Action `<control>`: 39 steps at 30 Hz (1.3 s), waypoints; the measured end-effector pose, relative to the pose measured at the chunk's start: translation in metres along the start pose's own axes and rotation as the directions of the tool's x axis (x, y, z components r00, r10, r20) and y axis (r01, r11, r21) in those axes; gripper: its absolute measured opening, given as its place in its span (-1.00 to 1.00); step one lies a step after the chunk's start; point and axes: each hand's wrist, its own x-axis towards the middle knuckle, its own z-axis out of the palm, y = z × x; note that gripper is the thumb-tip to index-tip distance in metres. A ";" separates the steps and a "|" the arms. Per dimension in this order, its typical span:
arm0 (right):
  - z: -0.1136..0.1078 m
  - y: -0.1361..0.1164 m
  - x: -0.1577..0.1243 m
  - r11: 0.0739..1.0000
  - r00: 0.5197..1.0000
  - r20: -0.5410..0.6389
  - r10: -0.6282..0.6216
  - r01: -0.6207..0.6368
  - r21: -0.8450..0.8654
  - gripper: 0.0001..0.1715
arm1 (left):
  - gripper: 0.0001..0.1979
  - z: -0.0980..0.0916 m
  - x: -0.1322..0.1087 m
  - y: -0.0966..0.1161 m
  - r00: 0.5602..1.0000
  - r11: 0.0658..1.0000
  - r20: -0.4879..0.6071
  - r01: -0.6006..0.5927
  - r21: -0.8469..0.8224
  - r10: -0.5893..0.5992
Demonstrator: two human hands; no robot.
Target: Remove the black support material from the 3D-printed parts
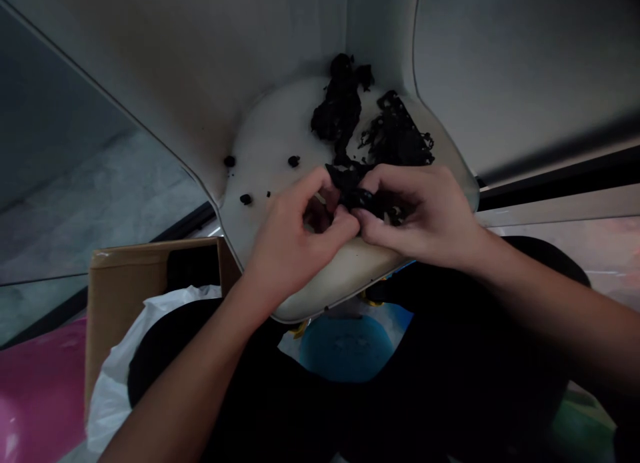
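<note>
Both my hands work over a cream-white seat (270,136) in front of me. My left hand (295,233) is closed, its fingers pinching a clump of black stringy material (356,186). My right hand (423,213) is closed on the same black clump from the right side. The two hands touch at the fingertips. A larger tangle of the black material (345,106) lies farther back on the seat, with a lacy black patch (400,133) to its right. Small black bits (294,161) are scattered on the seat's left part.
The seat's pale backrest (200,56) rises behind it. A cardboard box (117,283) with a white plastic bag (120,363) stands at lower left. Something pink (35,396) lies beside it. A blue round object (345,348) sits below, between my dark-clothed legs.
</note>
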 end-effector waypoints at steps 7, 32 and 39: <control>-0.002 0.001 0.001 0.999 0.995 0.098 0.005 0.000 -0.051 -0.63 | -0.73 -0.003 -0.002 -0.005 1.000 0.999 -0.006 0.007 0.037 -0.007; 0.012 0.015 0.017 0.996 0.992 0.107 -0.063 0.069 -0.055 -0.69 | -0.84 -0.006 -0.020 -0.010 0.991 0.934 -0.125 -0.004 0.358 0.052; 0.007 0.012 0.014 0.978 0.950 0.289 -0.117 0.160 -0.130 -0.75 | -0.84 -0.019 -0.016 0.000 0.994 0.914 0.062 0.056 0.403 -0.089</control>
